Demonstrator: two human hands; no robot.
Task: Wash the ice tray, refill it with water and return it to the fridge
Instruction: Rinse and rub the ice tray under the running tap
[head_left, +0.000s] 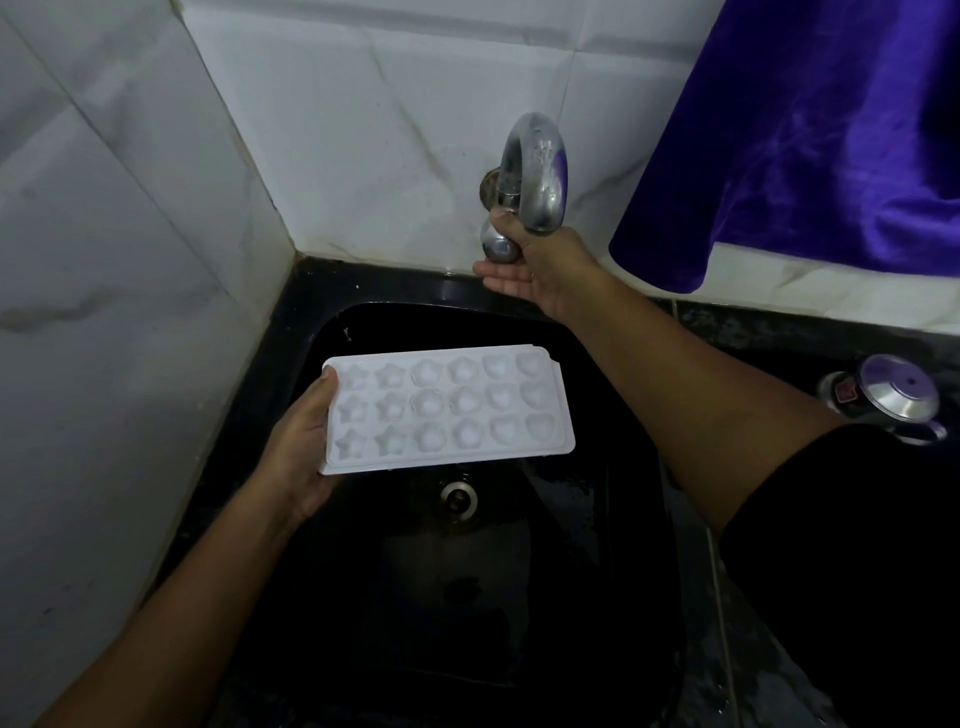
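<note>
The left grip (301, 447) clasps the white plastic ice tray (447, 410) of star and heart cups by its short end, level and cups-up over the black sink (571, 519), so water can fall in. The right grip (535, 260) curls round the chrome tap knob (497, 248), probably to open it.

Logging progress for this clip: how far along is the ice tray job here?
Done: the tray is at the sink, held over it by the left hand. In hand: the right hand grips the tap; no water shows running. Left: washing, refilling, putting it back.
</note>
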